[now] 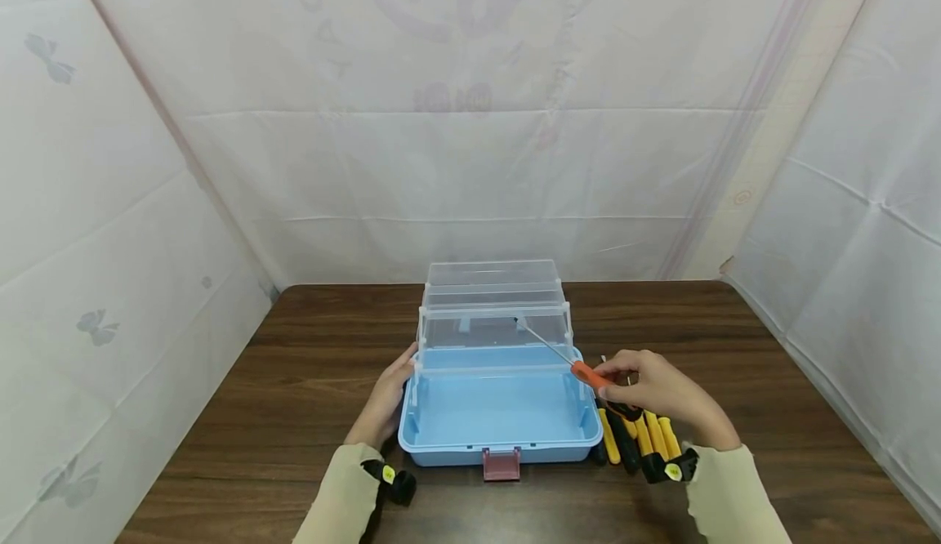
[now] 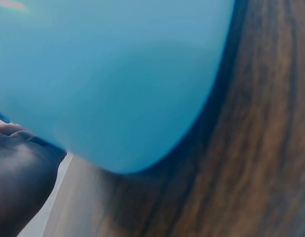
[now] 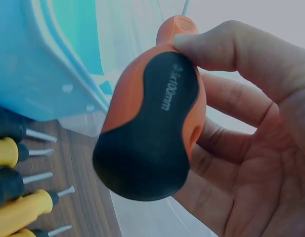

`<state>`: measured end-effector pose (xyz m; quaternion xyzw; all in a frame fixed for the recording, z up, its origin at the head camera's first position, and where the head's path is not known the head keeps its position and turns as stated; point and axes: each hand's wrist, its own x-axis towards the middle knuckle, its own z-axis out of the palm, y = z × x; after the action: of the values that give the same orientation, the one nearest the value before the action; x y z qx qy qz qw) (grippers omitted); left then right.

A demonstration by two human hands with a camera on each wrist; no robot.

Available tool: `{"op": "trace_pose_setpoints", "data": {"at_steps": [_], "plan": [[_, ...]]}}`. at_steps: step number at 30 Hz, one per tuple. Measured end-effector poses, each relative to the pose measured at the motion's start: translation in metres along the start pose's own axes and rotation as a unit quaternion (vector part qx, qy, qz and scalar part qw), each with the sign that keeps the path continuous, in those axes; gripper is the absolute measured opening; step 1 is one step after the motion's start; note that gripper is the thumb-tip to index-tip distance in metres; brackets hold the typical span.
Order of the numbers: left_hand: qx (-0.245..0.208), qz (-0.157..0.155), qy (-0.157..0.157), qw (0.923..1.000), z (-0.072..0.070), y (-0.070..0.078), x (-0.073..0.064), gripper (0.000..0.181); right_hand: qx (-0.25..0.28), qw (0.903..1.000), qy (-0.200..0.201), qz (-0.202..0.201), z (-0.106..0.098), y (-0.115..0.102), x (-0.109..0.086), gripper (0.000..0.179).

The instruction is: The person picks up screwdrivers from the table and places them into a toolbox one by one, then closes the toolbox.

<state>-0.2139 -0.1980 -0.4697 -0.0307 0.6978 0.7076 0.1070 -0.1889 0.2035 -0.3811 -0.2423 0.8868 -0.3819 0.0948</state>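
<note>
An open light-blue toolbox with a clear lid raised at its back stands on the table. My left hand holds the box at its left side near the back; in the left wrist view the blue wall hides most of its fingers. A screwdriver with an orange and black handle is pinched between the thumb and fingers of my right hand. Its thin shaft points up and left, overlapping the clear tray parts in the head view. The other fingers of this hand are loosely bent behind the handle.
Several screwdrivers with yellow or black handles lie side by side on the wooden table, right of the box and below my right hand. A pink latch hangs at the box's front. White sheeting rises behind and on both sides.
</note>
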Motion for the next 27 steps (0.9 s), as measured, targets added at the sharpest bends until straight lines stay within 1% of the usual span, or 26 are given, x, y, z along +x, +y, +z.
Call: {"op": "trace_pose_setpoints", "data": {"at_steps": [9,20,27], "plan": [[-0.001,-0.002,-0.001,1.0,0.0,0.001,0.001,0.053,0.013,0.9997,-0.011,-0.015,0.008,-0.005,0.009,0.03],[-0.004,-0.002,-0.006,1.0,0.0,0.001,-0.001,0.053,0.0,0.9992,-0.018,-0.036,0.021,-0.015,0.02,0.024],[-0.008,0.005,-0.007,0.9999,0.001,0.0,0.0,0.052,-0.009,0.9982,-0.033,-0.048,0.028,-0.02,0.026,0.021]]}}
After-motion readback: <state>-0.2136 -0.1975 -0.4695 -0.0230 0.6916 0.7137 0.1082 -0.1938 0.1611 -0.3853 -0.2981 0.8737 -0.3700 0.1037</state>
